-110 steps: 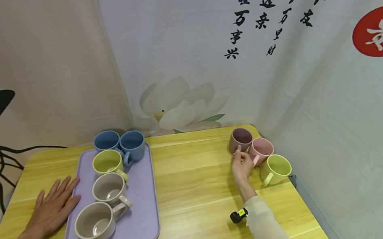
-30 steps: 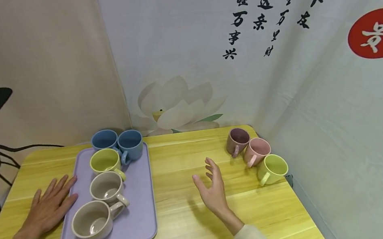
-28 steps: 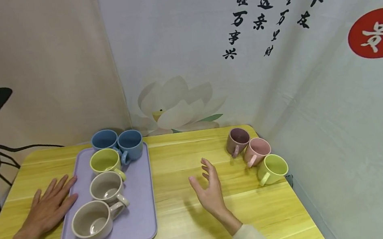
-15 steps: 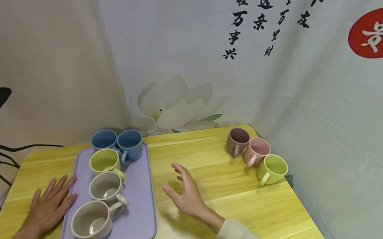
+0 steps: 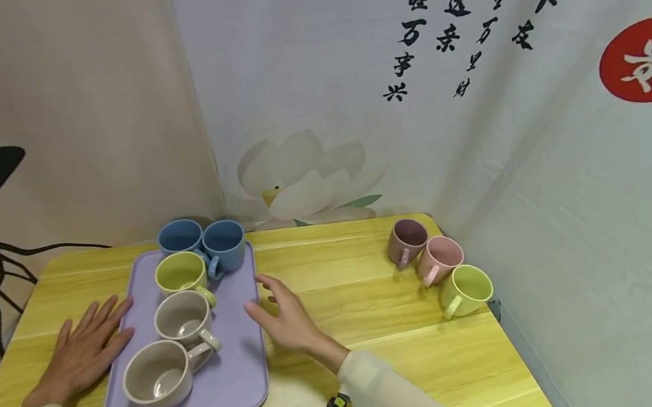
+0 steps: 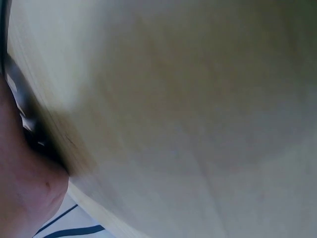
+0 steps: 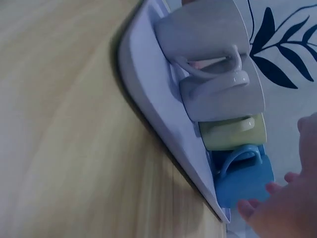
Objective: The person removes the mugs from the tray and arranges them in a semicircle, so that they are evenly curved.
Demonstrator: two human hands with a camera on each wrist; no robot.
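Observation:
A lavender tray point(image 5: 245, 382) lies on the left half of the wooden table. Along its left side stand a beige mug point(image 5: 160, 387) in front, a second beige mug point(image 5: 182, 321), a yellow-green mug point(image 5: 181, 274) and two blue mugs, one point(image 5: 225, 245) right of the other point(image 5: 180, 236). My left hand point(image 5: 86, 345) rests flat, fingers spread, fingertips on the tray's left rim. My right hand point(image 5: 287, 319) is at the tray's right edge, thumb and fingers apart, holding nothing. In the right wrist view its fingers overlap the blue mug point(image 7: 242, 183).
At the table's right edge stand a plum mug point(image 5: 407, 244), a pink mug point(image 5: 440, 259) and another yellow-green mug point(image 5: 466, 289), close together. A printed cloth point(image 5: 293, 62) hangs behind the table point(image 5: 334, 258) and along its right side.
My right hand let go of the plum mug's handle and moved left across the table to the tray's right edge. The left hand stays put, and the mugs stand where they were.

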